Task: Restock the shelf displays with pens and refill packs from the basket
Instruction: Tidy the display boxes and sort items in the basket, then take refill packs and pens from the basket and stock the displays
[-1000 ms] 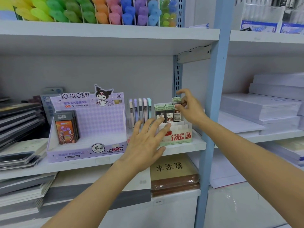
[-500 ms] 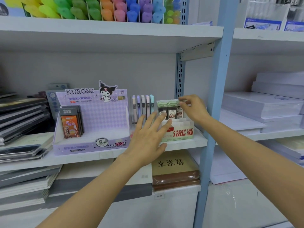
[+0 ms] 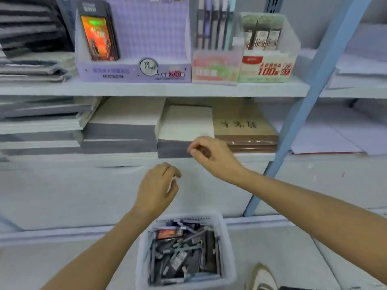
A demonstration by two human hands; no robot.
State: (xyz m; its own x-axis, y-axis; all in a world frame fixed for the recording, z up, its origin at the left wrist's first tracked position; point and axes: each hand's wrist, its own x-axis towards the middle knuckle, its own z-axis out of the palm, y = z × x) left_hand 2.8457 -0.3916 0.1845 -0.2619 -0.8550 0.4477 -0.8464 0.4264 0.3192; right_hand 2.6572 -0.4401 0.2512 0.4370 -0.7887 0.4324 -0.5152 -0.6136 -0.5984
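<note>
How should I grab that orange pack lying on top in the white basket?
Come straight down from above and pinch the orange pack by its two long edges. It lies flat on top of the pile near the far wall of the basket, so its face is open, and the walls block any sideways reach.

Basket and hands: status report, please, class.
Hands empty, loosely curled: left hand, right hand, both above basket. Basket holds pens, refill packs. Nothing in the way.
</note>
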